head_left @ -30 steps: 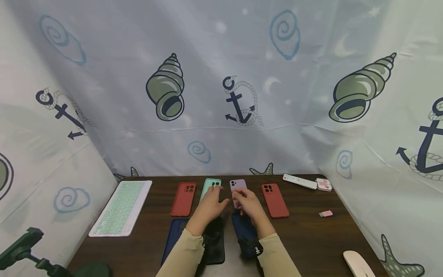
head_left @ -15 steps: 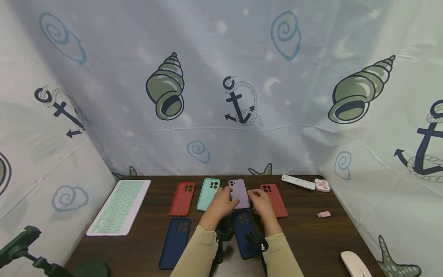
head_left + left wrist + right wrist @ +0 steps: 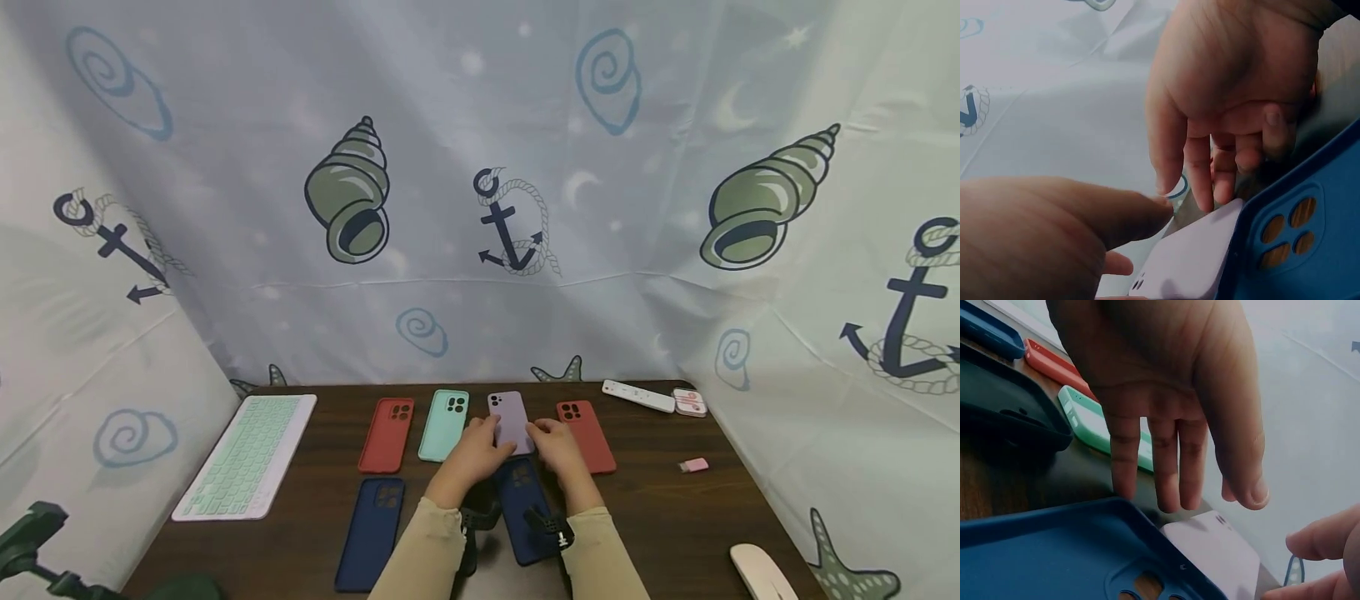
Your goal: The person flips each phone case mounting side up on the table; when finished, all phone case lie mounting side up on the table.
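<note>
A lilac phone case [image 3: 512,421] lies back up in the middle of the far row, a hand on each side. My left hand [image 3: 474,454] is at its left edge with straight, relaxed fingers; in the right wrist view these fingers [image 3: 1166,465] point down beside the case. My right hand [image 3: 557,450] is at its right edge, fingers straight and pointing down in the left wrist view. Whether the fingertips touch the case, I cannot tell. A navy phone case [image 3: 523,508] lies just in front, partly covered by the right wrist strap.
A mint case [image 3: 443,425] and red case [image 3: 386,435] lie left, another red case [image 3: 588,437] right. A second navy case [image 3: 370,533] and black case [image 3: 1010,400] lie nearer. Keyboard [image 3: 243,457], remote [image 3: 637,396], pink USB stick [image 3: 694,465] and mouse [image 3: 763,571] sit outward.
My left hand has moved right, away from the mint case to the lilac one. My right hand has shifted from over the lilac case to its right side. The head view has turned slightly.
</note>
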A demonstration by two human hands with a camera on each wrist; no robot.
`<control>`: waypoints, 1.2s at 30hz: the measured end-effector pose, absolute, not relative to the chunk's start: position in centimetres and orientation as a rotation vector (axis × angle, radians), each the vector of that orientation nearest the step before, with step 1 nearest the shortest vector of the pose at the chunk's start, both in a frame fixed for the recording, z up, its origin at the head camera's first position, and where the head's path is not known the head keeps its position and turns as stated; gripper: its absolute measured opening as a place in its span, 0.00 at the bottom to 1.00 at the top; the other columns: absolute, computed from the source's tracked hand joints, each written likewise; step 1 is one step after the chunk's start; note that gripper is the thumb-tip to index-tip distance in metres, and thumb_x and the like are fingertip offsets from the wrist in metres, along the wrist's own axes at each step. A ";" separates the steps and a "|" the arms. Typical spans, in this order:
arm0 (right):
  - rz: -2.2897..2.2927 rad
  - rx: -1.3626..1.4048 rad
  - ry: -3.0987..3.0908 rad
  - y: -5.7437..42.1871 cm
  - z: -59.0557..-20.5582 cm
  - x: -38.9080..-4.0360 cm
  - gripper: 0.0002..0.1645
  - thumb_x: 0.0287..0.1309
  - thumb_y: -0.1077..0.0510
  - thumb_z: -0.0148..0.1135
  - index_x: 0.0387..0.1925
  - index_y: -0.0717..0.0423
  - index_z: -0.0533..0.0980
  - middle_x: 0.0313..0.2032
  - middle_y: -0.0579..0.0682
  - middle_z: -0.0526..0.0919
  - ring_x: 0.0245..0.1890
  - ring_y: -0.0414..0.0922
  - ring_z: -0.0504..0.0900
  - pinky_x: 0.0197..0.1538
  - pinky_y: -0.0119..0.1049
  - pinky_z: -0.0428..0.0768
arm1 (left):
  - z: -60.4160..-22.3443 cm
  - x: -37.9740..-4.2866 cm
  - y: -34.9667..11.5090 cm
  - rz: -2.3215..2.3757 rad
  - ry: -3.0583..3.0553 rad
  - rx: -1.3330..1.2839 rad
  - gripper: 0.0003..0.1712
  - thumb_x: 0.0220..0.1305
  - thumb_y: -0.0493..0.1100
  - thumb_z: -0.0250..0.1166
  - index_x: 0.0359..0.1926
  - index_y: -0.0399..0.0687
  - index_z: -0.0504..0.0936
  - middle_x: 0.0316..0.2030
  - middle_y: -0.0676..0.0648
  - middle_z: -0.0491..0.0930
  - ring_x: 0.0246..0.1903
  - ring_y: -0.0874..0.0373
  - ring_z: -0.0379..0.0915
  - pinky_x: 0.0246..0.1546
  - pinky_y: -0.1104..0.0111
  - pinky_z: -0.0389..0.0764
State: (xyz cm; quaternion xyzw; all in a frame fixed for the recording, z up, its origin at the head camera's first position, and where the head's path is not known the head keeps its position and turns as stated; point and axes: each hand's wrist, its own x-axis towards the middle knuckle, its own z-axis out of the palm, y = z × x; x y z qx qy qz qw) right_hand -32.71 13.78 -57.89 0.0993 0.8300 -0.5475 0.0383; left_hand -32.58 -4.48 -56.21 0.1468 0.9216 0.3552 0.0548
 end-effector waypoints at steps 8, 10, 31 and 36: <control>-1.663 0.242 2.553 13.6 -58.5 -32.7 0.27 0.72 0.46 0.56 0.62 0.60 0.76 0.41 0.56 0.83 0.24 0.44 0.75 0.25 0.36 0.71 | -57.0 -32.3 -4.5 1.093 2.762 0.508 0.37 0.71 0.54 0.63 0.72 0.38 0.67 0.64 0.30 0.70 0.63 0.37 0.71 0.60 0.45 0.74; -1.666 0.254 2.539 13.5 -58.5 -32.7 0.27 0.72 0.46 0.56 0.62 0.59 0.76 0.39 0.55 0.82 0.23 0.44 0.74 0.25 0.36 0.71 | -57.2 -32.3 -4.4 1.088 2.769 0.514 0.37 0.70 0.54 0.63 0.71 0.38 0.68 0.64 0.30 0.70 0.62 0.37 0.71 0.59 0.45 0.75; -1.794 0.277 2.494 13.8 -58.2 -32.9 0.24 0.65 0.62 0.53 0.61 0.58 0.76 0.39 0.55 0.81 0.25 0.43 0.75 0.25 0.34 0.70 | -56.5 -32.3 -4.4 1.093 2.751 0.487 0.38 0.70 0.55 0.64 0.72 0.38 0.66 0.63 0.32 0.70 0.60 0.39 0.71 0.58 0.46 0.75; -1.834 0.277 2.464 13.9 -58.2 -32.8 0.22 0.68 0.61 0.54 0.62 0.58 0.76 0.43 0.55 0.82 0.24 0.43 0.74 0.25 0.34 0.70 | -56.5 -32.1 -4.7 1.096 2.746 0.512 0.36 0.71 0.55 0.63 0.70 0.37 0.70 0.61 0.32 0.71 0.56 0.43 0.73 0.56 0.48 0.77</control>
